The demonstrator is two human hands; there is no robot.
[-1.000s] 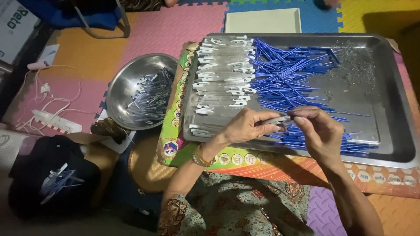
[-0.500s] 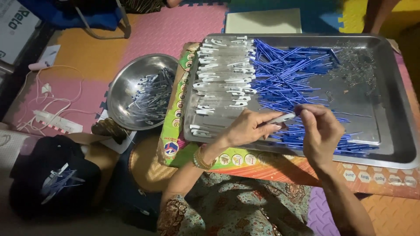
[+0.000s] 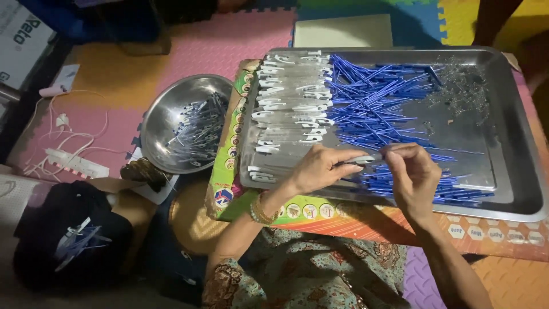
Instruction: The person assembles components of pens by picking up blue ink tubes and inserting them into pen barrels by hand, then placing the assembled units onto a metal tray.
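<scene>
Hands (image 3: 366, 171) pinching pen barrel (image 3: 366, 159), steel tray (image 3: 514, 189)

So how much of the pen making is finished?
Done: a modest heap of put-together pens sits in the round bowl. In hand: both hands, left hand and right hand, hold one pen between them. Left: many blue refills and clear barrels on the tray.

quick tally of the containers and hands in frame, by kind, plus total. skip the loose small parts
Steel tray: 1, holding blue sticks and white clips
Steel bowl: 1
Dark cloth bag: 1
Hands: 2, left hand and right hand, pinching one pale part between them
Total: 5
</scene>
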